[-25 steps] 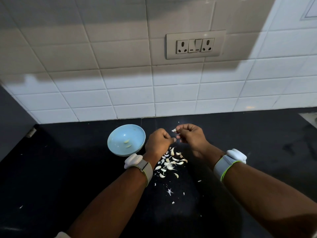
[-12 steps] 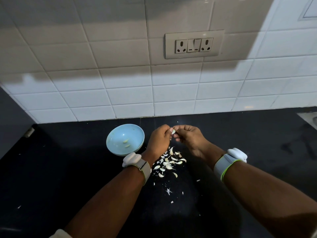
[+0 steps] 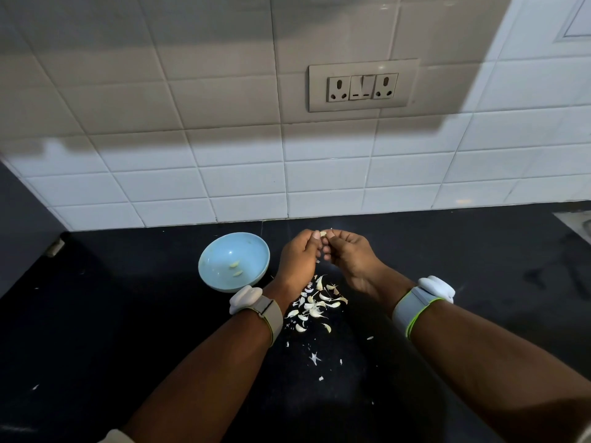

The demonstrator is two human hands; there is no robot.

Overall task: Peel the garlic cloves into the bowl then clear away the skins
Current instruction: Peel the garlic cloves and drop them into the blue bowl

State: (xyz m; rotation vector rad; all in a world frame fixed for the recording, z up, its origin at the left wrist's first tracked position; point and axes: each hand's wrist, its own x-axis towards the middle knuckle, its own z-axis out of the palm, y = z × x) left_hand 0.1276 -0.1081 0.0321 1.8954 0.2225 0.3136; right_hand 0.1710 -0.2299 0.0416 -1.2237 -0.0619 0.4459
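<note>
Pinching 1 garlic clove point(image 3: 323, 234): left hand point(image 3: 299, 259), right hand point(image 3: 350, 255), beside bowl point(image 3: 211, 276).

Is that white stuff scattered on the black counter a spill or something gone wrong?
Only papery white garlic skins, piled on the black counter beside the pale blue bowl, with flecks strewn nearer the person. Both hands pinch a garlic clove. Nothing looks damaged.
</note>
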